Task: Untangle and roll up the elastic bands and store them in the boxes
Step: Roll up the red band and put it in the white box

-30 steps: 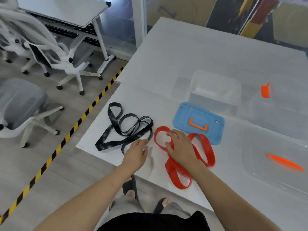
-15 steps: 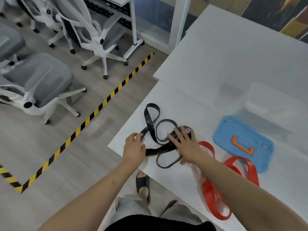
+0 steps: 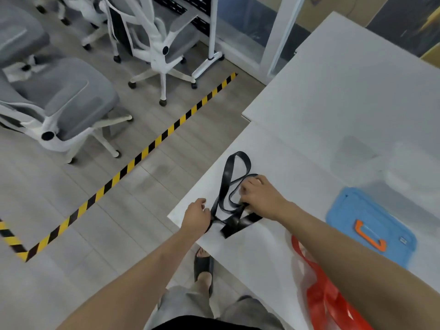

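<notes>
A tangled black elastic band (image 3: pixel 229 184) lies at the near left corner of the white table (image 3: pixel 309 115). My left hand (image 3: pixel 195 216) grips its near end at the table's edge. My right hand (image 3: pixel 258 195) holds the band's loops a little to the right, fingers curled round them. A red elastic band (image 3: pixel 321 298) lies under my right forearm near the front edge. A clear plastic box (image 3: pixel 414 163) stands at the far right, blurred.
A blue lid (image 3: pixel 371 225) with an orange handle lies right of my right hand. Grey office chairs (image 3: pixel 66 101) stand on the floor to the left, beyond a yellow-black tape line (image 3: pixel 133 163). My sandalled foot (image 3: pixel 203 264) shows below the table edge.
Both hands left the red band, moved left to the black band and took hold of it. The view swung left, so the boxes slid toward the right edge.
</notes>
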Motion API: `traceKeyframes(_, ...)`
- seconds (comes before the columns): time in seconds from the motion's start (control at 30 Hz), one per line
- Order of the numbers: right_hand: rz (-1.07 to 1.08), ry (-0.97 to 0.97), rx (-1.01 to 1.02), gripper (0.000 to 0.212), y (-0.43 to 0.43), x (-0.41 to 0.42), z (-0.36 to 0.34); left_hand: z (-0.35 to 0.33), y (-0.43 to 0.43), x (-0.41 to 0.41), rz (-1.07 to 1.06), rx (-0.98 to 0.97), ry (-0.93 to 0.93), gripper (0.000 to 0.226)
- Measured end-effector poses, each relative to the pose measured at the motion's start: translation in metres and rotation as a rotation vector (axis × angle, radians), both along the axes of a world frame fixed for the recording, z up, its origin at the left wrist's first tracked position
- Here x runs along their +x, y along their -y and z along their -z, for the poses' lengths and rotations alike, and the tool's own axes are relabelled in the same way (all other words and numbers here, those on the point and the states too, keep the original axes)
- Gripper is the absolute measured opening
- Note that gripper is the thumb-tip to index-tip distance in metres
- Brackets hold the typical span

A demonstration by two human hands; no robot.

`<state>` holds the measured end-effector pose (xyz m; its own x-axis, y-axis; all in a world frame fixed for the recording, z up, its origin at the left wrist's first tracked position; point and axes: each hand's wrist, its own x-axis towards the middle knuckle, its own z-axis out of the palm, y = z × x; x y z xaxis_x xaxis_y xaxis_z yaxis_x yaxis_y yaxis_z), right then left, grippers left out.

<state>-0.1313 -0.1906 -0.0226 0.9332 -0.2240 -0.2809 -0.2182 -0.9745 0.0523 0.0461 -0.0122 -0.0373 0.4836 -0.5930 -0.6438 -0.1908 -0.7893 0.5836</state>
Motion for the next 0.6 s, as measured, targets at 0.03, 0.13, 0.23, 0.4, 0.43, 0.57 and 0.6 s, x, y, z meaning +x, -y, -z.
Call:
traceKeyframes(0.03, -0.023, -0.001, -0.012, 0.019, 0.003, 0.011, 0.0, 0.0, 0.001, 0.003, -0.01, -0.003, -0.018, 0.044)
traceKeyframes(0.13, -0.05, -0.022, -0.006, 0.045, 0.011, 0.043, -0.007, -0.004, 0.001, 0.008, 0.021, -0.006, -0.044, 0.043)
traceKeyframes(0.23, -0.149, -0.232, -0.053, 0.069, 0.014, 0.064, -0.013, -0.005, -0.004, 0.009, 0.121, 0.005, -0.02, 0.044)
traceKeyframes(0.4, -0.116, -0.328, 0.006, 0.08, 0.018, 0.074, -0.01, -0.003, -0.016, 0.01, 0.124, 0.064, 0.043, 0.046)
traceKeyframes(0.43, -0.086, -0.31, 0.035, 0.067, 0.02, 0.071, -0.008, -0.002, -0.018, 0.009, 0.123, 0.08, 0.061, 0.047)
traceKeyframes(0.57, 0.165, -0.235, 0.179, 0.041, 0.013, 0.048, -0.011, -0.007, -0.014, 0.002, 0.054, 0.009, -0.043, 0.036)
traceKeyframes(0.6, 0.223, -0.221, 0.197, 0.039, 0.008, 0.042, -0.012, -0.009, -0.013, 0.0, 0.028, -0.023, -0.063, 0.035)
